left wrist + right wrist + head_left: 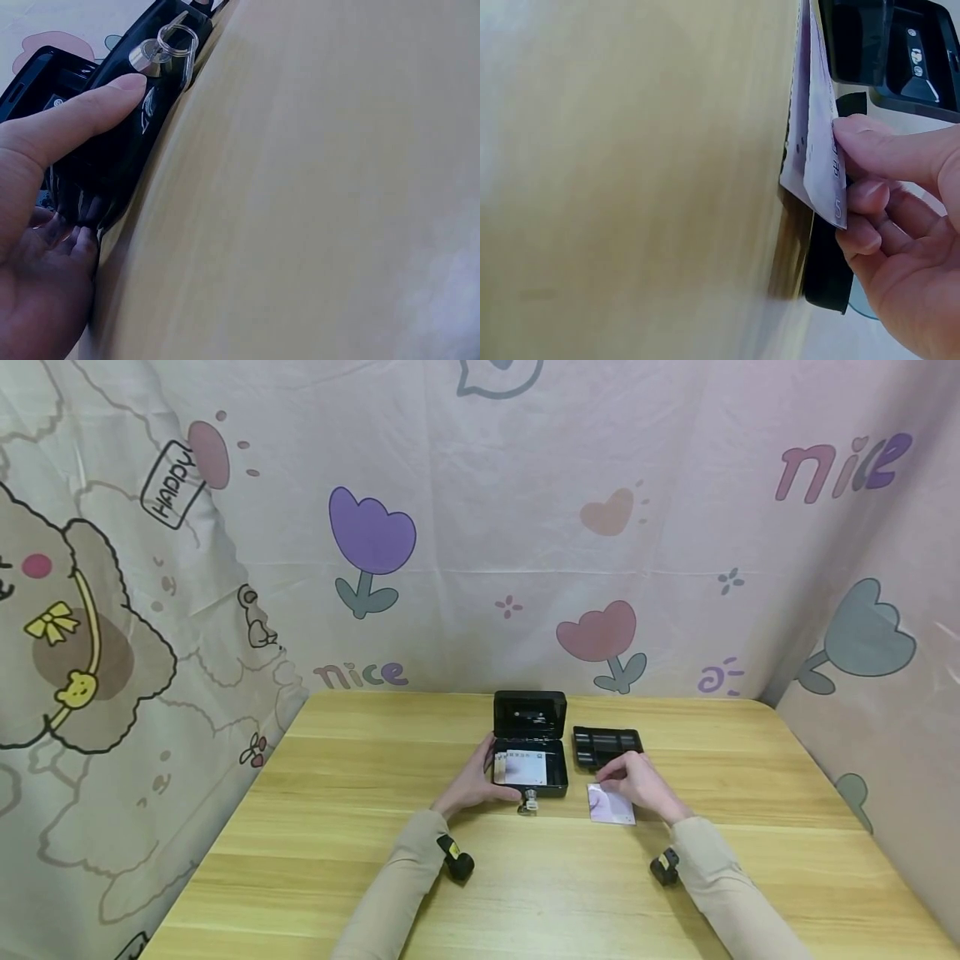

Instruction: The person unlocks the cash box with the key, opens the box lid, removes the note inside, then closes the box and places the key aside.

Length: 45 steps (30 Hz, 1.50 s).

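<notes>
A small black cash box (555,792) stands with its lid raised on the table, and paper notes (527,767) lie inside it. My left hand (474,782) grips its left front corner, fingers along the side and thumb on the front wall close to the lock. Keys on a ring (178,46) hang from that lock. To the right of the box, my right hand (639,783) pinches the edge of a purple banknote (612,807) between thumb and fingers. The right wrist view shows the banknote (823,161) folded, one layer slightly lifted from the other.
Behind the right hand, a black compartment tray (606,742) rests beside the cash box. The wooden table (360,760) meets a printed cloth (465,543) at the back and left. Small black cameras (457,862) are strapped to both wrists.
</notes>
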Each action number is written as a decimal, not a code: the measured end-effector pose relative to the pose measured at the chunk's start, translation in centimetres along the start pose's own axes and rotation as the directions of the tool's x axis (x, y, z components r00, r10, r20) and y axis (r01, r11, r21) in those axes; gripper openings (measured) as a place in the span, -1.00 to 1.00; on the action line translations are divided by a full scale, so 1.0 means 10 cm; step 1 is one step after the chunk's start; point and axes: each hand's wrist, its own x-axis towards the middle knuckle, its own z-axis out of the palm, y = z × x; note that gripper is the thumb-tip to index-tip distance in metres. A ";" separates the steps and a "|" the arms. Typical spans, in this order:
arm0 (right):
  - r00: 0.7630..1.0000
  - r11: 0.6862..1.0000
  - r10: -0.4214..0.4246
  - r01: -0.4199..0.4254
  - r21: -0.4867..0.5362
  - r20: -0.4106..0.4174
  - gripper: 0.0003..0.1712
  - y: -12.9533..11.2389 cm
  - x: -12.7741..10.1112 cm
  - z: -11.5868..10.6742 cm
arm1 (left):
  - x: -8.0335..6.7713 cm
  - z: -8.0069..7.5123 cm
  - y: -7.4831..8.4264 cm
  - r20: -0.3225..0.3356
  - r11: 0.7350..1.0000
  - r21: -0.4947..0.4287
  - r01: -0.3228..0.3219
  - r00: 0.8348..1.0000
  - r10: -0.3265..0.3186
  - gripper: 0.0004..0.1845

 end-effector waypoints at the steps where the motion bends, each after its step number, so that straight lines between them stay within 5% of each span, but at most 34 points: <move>1: 1.000 1.000 0.003 -0.003 0.001 0.001 -0.86 0.00 0.00 0.00 | 0.00 0.00 0.00 0.000 1.000 -0.001 -0.001 1.000 0.001 0.37; 25: 1.000 0.999 0.007 -0.008 0.051 0.009 -0.88 0.01 0.01 -0.02 | -0.01 -0.01 0.02 0.016 1.000 -0.019 -0.009 1.000 0.009 0.37; 45: 0.996 0.995 -0.091 0.090 0.047 0.019 -0.78 -0.19 0.00 -0.02 | -0.02 -0.02 0.02 0.016 1.000 -0.017 -0.008 1.000 0.008 0.37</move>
